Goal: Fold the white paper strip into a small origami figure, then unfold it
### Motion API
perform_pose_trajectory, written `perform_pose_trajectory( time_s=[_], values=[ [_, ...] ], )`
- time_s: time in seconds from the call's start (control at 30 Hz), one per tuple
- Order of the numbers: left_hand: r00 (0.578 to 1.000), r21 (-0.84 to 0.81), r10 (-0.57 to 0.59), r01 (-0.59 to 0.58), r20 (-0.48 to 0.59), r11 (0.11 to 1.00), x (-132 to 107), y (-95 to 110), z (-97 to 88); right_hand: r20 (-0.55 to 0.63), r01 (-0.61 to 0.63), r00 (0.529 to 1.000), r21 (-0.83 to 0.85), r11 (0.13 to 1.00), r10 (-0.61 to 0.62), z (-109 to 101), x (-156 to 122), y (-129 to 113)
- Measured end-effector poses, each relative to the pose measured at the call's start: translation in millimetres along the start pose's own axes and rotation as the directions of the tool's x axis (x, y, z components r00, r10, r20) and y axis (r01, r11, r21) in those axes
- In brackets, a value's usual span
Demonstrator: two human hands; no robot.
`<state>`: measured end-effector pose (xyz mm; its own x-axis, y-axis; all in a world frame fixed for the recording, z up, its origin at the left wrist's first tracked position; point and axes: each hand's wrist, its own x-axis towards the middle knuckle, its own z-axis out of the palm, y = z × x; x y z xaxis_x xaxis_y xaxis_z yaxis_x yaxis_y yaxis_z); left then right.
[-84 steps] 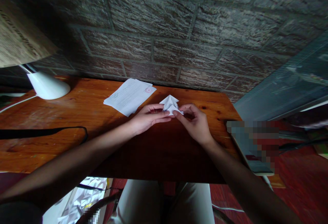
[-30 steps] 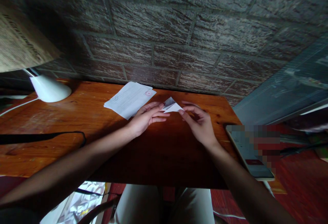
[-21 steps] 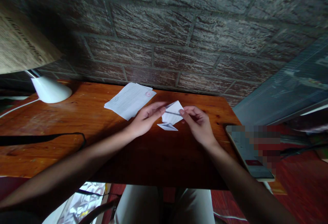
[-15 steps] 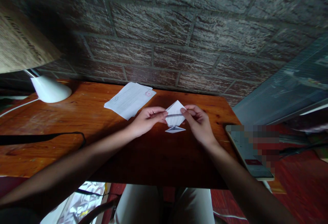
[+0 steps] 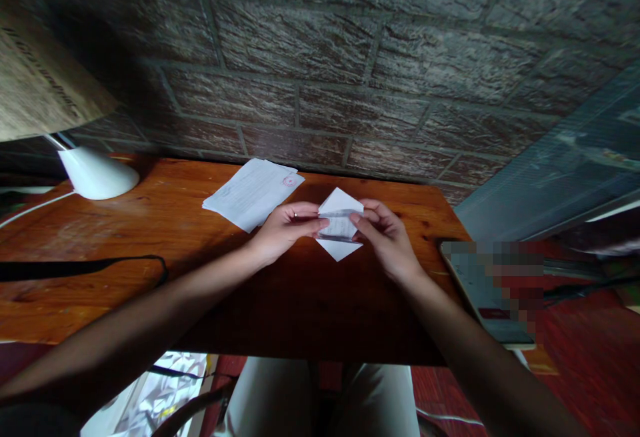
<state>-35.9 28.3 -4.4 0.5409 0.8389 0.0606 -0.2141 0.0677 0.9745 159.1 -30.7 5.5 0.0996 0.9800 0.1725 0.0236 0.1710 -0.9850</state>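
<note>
A small folded white paper [image 5: 341,226] is held up between both hands over the dark middle of the desk. It has pointed ends at top and bottom and a boxy, creased middle with faint print. My left hand [image 5: 287,229] pinches its left side, thumb on the near face and a ring on one finger. On the right side, my right hand [image 5: 385,233] grips the paper with the thumb on its face and the fingers behind. The fingertips behind the paper are hidden.
A stack of printed sheets [image 5: 254,193] with a red stamp lies behind my left hand. A lamp with a white base [image 5: 97,173] stands at the left on the wooden desk [image 5: 170,190]. A phone-like device [image 5: 480,297] is at the right edge. The brick wall [image 5: 320,77] rises behind.
The folded paper has opened out and turned: its lower flap is now a wide point and the printed middle shows between two creases. Both hands keep nearly the same place.
</note>
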Motion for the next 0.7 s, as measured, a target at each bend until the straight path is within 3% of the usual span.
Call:
perform_pose_trajectory(
  time_s=[0.13, 0.43, 0.7],
  values=[
    [0.998, -0.034, 0.019, -0.021, -0.056, 0.999, 0.6, -0.4, 0.3, 0.063, -0.054, 0.997, 0.046, 0.997, 0.051, 0.5, -0.4, 0.2],
    [0.990, -0.003, -0.024, 0.024, -0.137, 1.000, 0.5, -1.8, 2.0, 0.015, -0.136, 0.991, 0.006, 0.991, 0.136, -0.2, 3.1, 6.5],
    [0.981, 0.001, -0.077, 0.078, -0.181, 0.997, 0.0, -1.4, 1.0, -0.007, -0.199, 0.980, 0.088, 0.976, 0.201, -1.0, 3.9, 12.0]
  ],
)
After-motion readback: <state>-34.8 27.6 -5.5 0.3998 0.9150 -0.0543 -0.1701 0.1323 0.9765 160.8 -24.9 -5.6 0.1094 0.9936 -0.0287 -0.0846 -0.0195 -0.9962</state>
